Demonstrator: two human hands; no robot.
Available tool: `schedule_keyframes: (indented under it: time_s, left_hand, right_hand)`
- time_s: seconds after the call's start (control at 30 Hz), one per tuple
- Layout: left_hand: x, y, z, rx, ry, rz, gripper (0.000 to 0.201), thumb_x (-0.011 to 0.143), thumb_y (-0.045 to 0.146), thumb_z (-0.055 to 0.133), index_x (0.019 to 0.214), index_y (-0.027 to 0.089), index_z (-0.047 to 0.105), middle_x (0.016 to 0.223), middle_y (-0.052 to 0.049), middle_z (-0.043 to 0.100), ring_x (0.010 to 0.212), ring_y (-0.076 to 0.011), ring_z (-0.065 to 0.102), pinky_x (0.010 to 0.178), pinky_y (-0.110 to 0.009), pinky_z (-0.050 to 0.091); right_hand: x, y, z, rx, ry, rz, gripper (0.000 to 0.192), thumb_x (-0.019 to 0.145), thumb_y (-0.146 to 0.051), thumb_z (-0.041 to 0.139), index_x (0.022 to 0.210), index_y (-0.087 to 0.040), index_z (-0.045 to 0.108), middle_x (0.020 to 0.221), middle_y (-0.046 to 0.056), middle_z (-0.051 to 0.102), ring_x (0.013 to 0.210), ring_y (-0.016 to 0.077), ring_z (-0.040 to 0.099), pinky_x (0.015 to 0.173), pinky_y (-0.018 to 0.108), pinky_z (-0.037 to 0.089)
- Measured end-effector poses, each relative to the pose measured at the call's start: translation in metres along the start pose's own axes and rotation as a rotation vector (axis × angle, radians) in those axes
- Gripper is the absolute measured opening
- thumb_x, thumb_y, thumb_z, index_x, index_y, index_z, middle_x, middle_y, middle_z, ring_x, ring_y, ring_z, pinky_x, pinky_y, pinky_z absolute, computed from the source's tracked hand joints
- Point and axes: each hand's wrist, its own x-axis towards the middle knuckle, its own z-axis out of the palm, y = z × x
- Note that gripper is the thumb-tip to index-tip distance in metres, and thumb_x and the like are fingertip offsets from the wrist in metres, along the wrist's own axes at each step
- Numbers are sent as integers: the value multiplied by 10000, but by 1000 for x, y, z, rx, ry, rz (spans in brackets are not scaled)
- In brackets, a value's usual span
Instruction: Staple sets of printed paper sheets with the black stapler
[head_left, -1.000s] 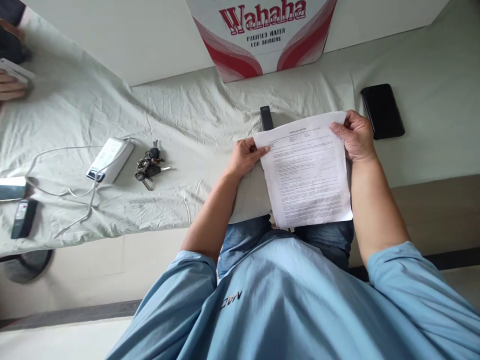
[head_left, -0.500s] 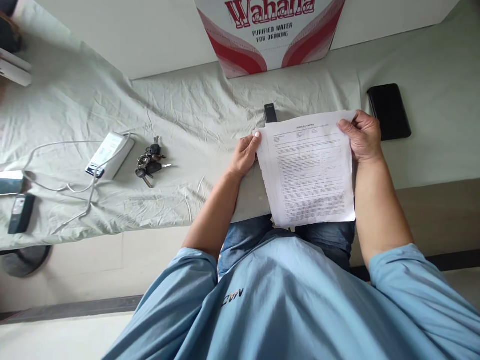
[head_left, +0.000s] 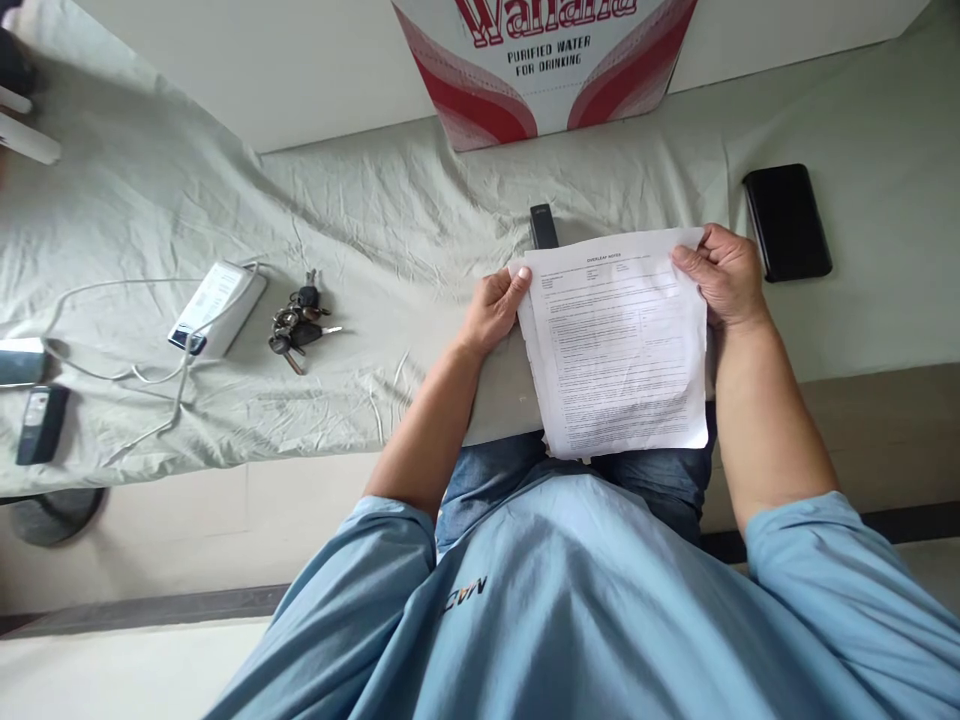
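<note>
White printed sheets (head_left: 619,360) held by their upper corners

We judged the sheets very light and limp, easy to bend and just as easy to crease or tear. They seemed too soft to stay flat unsupported, so we counted the two top corners as a sound place to take hold, thumb above and fingers beneath. Because more than one layer showed, we thought a loose pinch might let the leaves slide over one another; a hold on both side edges would likely have kept them squared.

Our left hand (head_left: 495,308) pinched the upper left corner, thumb on top, and our right hand (head_left: 721,275) gripped the upper right corner in like manner. Between them the sheets spanned the near edge of the counter (head_left: 390,300), their lower end above our jeans (head_left: 491,478). We could not tell whether they touched the counter.

Dense dark print ran across the top page in narrow lines, beneath a small heading that read "OVERLEAF NOTES". Its surface looked matt and slightly rippled; along the left side, the margin of an underlying leaf peeped out.
</note>
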Motion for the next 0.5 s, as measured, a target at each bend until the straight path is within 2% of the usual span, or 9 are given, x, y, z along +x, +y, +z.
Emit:
schedule_keyframes:
  time_s: [0.17,0.33,0.5]
  left_hand:
    - [0,-2,-4,95,42,58,786,1004,958,645,734,228,536,611,34,436,528,-96,398,462,-277,307]
    - [1,-3,-4,123,78,100,807,1005,981,601,732,235,466,635,42,339,529,-96,321,462,-292,277]
    - [1,-2,-3,132,69,88,774,1055,942,569,752,234,497,643,32,381,542,-103,354,475,-297,295]
  right_hand:
    - [-1,6,3,29,8,5,628,676,-810,1068,885,-284,796,795,11,771,693,164,575,649,350,463]
    - [3,18,1,-12,58,-81,603,735,-822,1023,852,-313,723,720,-32,623,702,181,583,628,349,452]
    - [10,24,0,-21,187,-167,641,721,-847,1028,845,-314,695,679,-25,591,650,153,441,620,381,398]
